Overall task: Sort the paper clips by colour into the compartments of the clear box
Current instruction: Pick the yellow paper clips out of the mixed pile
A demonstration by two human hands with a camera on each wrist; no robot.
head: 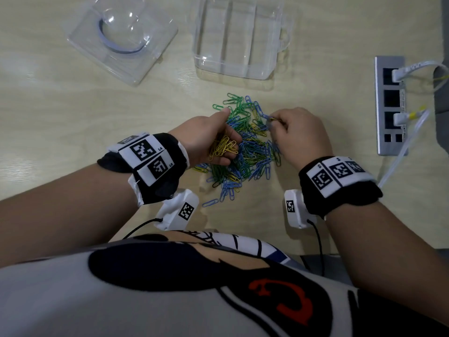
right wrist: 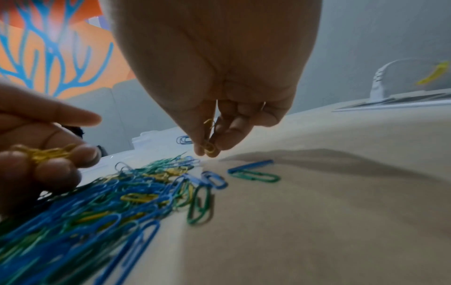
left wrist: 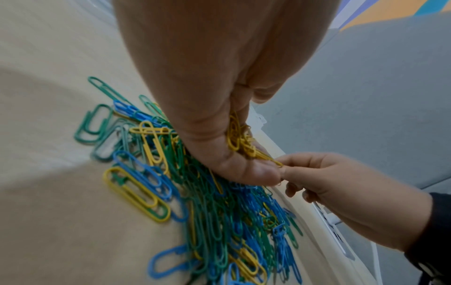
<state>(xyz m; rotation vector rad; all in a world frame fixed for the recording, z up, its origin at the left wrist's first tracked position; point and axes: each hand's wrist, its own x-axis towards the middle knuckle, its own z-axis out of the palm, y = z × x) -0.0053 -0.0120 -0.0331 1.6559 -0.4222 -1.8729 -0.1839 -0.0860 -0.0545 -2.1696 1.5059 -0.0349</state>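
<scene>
A mixed pile of green, blue and yellow paper clips (head: 245, 144) lies on the wooden table in front of me. My left hand (head: 209, 139) hovers over the pile's left side, its curled fingers cupping a bunch of yellow clips (head: 222, 148) (left wrist: 240, 138). My right hand (head: 298, 135) sits at the pile's right edge and pinches a yellow clip (head: 275, 119) (right wrist: 209, 148) between thumb and fingertips. The clear compartment box (head: 239, 37) stands open beyond the pile, and its compartments look bare.
A clear plastic lid or tray (head: 121, 37) with a round dome lies at the far left. A metal power strip (head: 391, 105) with white plugs and cables runs along the right edge. Loose blue clips (head: 210, 203) lie near the front of the pile.
</scene>
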